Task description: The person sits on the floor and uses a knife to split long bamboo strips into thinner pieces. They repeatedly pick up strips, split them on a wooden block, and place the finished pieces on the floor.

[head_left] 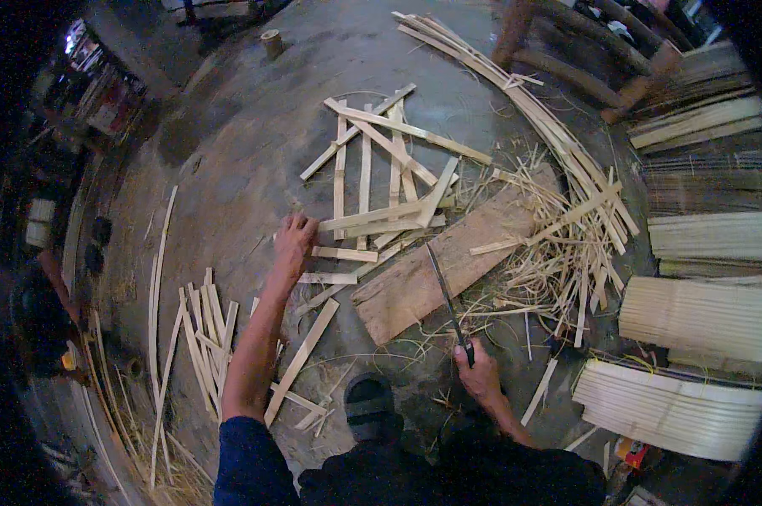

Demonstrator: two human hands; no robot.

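Note:
My left hand [297,240] reaches out over the floor, its fingers curled at the left end of a flat pale bamboo strip [368,216]. More strips lie close below that hand, and exactly which ones it touches is partly hidden. My right hand [480,371] is wrapped around the handle of a long, thin-bladed knife [445,291]. The blade points away from me, above a worn wooden board [398,305] lying aslant on the floor. Beyond my left hand spreads a loose, crisscrossed pile of cut strips [395,152].
Thin shavings [558,253] heap over the board's right end. Long bamboo lengths [524,97] curve along the far right. Ribbed pale bundles [676,409] are stacked at right. More strips [204,346] lie at left. A sandalled foot [371,409] is near me.

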